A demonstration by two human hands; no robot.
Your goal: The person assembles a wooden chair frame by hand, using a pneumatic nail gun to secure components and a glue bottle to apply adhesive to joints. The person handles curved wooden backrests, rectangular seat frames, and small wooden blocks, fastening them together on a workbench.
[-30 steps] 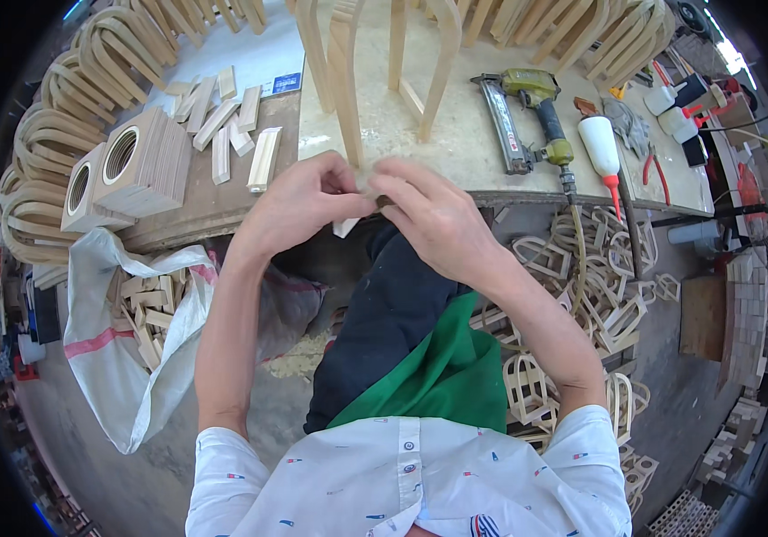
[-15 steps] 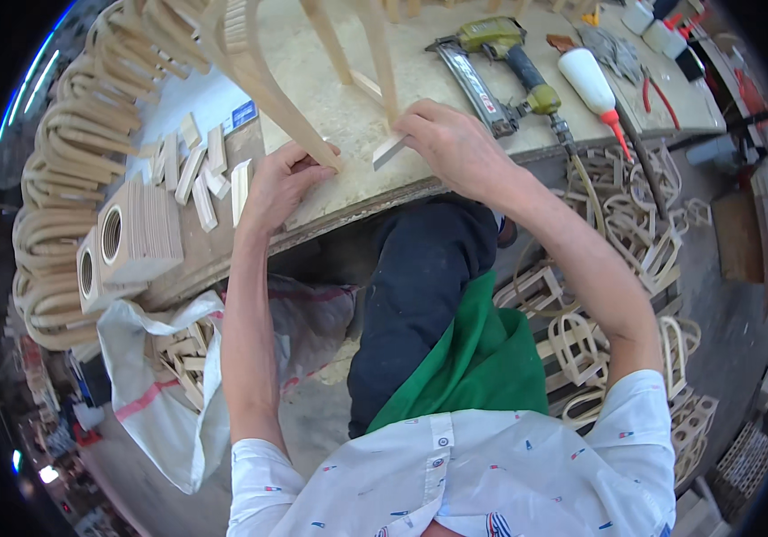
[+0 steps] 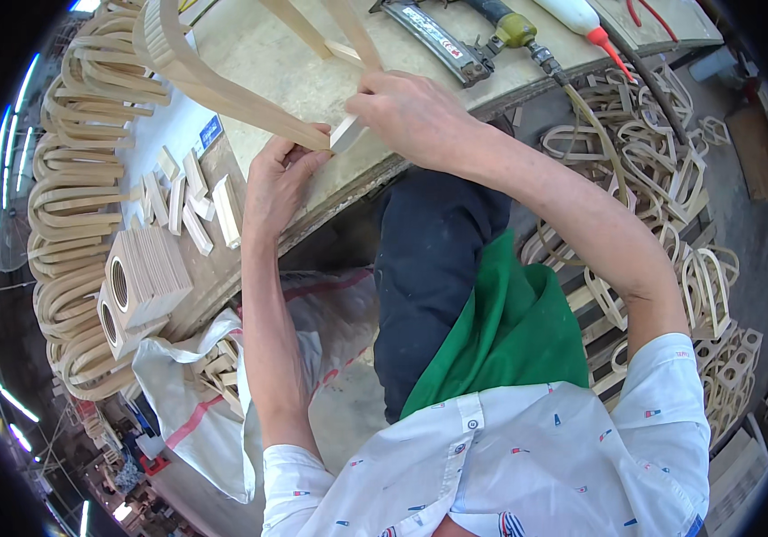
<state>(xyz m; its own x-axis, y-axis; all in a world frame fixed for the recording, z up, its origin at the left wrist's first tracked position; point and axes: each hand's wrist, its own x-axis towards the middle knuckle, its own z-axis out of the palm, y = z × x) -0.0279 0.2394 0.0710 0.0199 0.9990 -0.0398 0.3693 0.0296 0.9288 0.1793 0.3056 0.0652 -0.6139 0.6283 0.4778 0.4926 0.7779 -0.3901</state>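
Note:
A bent wooden frame (image 3: 223, 94) stands on the workbench with its slats and legs reaching toward me. My left hand (image 3: 282, 183) pinches the near end of its left leg between thumb and fingers. In my right hand (image 3: 415, 116) is a short pale wooden strip (image 3: 347, 134), closed in the fingers. The strip's left end meets the leg's end beside my left fingertips. The strip's other end is hidden under my right hand, close to the frame's right leg (image 3: 354, 36).
A nail gun (image 3: 442, 43) with a hose lies beyond my right hand, near a white glue bottle (image 3: 581, 22). Loose wooden strips (image 3: 176, 199) and a stack of drilled blocks (image 3: 151, 277) lie left. Bent wood pieces (image 3: 80, 219) line the left side. A white sack (image 3: 223, 430) sits below.
My right hand has brought the wooden strip left, up against the end of the frame's leg. My left hand keeps its hold there. The whole view has shifted.

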